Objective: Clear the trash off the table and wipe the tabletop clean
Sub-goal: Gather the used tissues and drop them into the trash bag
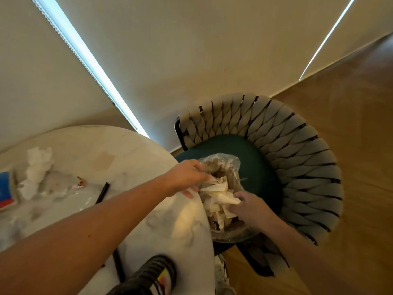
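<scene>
Trash bag: a clear plastic bag (221, 165) sits at lower centre of the frame, just past the bench edge and over the green seat of a chair; its mouth is open and stuffed with crumpled pale paper and tissue (219, 194).
Left hand: the left hand (187, 175) reaches across the bench rim from the lower left; its fingers are curled onto the near lip of the bag, thumb lying along the bench edge.
Right hand: the right hand (246, 206) comes in from the lower right, fingers bent and pinching a wad of the paper at the bag's mouth.
Bench: a round, pale marbled bench (127, 158) fills the left and lower centre.
Left on the bench: a heap of white crumpled tissue (37, 167) at the left, a small orange-and-white wrapper (80, 182) near the middle, a thin dark stick (102, 192) just right of it (what it is I cannot tell), and a blue-and-red packet (6, 191) cut off by the left edge.
Chair: a chair (297, 158) with a woven grey backrest curves round the green seat, right of centre, touching or just beside the bench.
Foreground: a dark ribbed object (153, 271) at the bottom centre, too blurred to name.
Surroundings: wooden floor (350, 124) on the right; cream blinds (191, 50) across the top with bright slits of light.
</scene>
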`<state>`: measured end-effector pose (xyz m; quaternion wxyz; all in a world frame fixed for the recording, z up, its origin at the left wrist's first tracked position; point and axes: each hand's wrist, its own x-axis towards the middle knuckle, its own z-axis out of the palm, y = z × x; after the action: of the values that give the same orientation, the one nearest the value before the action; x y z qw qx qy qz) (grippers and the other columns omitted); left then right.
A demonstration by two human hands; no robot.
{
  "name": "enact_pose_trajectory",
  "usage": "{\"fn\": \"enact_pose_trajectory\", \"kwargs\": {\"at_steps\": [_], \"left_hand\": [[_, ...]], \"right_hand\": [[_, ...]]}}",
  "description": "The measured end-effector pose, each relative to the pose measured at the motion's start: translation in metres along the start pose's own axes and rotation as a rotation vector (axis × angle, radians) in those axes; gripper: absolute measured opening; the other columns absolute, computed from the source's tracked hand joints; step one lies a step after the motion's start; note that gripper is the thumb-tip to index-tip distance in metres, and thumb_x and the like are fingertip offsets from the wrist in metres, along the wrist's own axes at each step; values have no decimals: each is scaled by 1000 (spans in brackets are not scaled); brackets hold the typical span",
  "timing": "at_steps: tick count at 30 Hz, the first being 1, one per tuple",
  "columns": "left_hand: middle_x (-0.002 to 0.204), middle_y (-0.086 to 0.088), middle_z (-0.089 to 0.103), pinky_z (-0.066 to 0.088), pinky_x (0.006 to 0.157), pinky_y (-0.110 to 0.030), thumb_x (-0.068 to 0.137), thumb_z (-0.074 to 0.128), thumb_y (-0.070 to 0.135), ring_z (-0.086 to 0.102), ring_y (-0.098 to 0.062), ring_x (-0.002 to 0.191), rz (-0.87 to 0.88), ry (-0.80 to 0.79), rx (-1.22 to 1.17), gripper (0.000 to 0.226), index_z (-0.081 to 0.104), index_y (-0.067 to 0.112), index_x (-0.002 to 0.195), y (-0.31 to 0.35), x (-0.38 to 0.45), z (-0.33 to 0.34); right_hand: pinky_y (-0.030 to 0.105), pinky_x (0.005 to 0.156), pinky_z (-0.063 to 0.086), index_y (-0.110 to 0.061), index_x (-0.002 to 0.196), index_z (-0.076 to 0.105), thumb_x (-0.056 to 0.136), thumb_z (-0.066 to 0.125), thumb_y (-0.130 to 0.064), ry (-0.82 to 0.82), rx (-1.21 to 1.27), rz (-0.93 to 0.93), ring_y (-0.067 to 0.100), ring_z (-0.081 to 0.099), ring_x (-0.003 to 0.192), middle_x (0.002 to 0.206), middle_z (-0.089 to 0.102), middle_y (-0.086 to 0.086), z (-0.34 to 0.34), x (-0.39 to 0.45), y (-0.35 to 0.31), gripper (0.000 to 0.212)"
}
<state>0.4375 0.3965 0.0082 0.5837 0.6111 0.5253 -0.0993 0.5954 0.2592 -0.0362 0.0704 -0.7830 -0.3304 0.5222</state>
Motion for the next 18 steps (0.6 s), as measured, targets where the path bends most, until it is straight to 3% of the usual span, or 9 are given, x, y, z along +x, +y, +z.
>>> {"fn": "enact_pose_trajectory", "kwargs": {"at_steps": [5, 9, 13, 16, 18], "left_hand": [[102, -5, 66, 58, 71, -29, 93, 60, 30, 69, -19, 87, 16, 176, -102, 20, 62, 17, 108, -23, -60, -28], [97, -7, 70, 56, 68, -29, 92, 60, 26, 69, -18, 83, -14, 344, -259, 15, 65, 16, 101, -59, -128, -43], [91, -1, 71, 54, 66, -28, 93, 58, 28, 70, -16, 82, -83, 532, -308, 12, 66, 22, 99, -108, -197, -51], [90, -1, 70, 51, 63, -25, 93, 59, 28, 69, -15, 81, -149, 630, -332, 10, 66, 23, 98, -148, -239, -52], [87, -2, 70, 51, 61, -25, 90, 61, 27, 69, -14, 76, -202, 706, -318, 7, 66, 22, 93, -176, -259, -50]], "right_hand": [[38, 92, 50, -32, 119, 56, 85, 66, -42, -35, 22, -127, 14, 57, 102, 107, 60, -7, 5, -19, -39, 37], [19, 63, 43, -27, 116, 57, 88, 67, -35, -112, -6, -321, 1, 56, 83, 89, 58, -15, 17, -43, -78, 31], [28, 74, 54, -27, 108, 62, 84, 70, -36, -202, -153, -485, 8, 63, 84, 91, 66, -7, 44, -64, -119, 27], [19, 62, 48, -28, 101, 63, 85, 70, -30, -273, -264, -629, 7, 62, 76, 87, 65, -8, 67, -76, -148, 18], [18, 61, 48, -29, 97, 65, 85, 70, -27, -287, -334, -716, 7, 61, 73, 85, 66, -7, 85, -80, -166, 14]]}}
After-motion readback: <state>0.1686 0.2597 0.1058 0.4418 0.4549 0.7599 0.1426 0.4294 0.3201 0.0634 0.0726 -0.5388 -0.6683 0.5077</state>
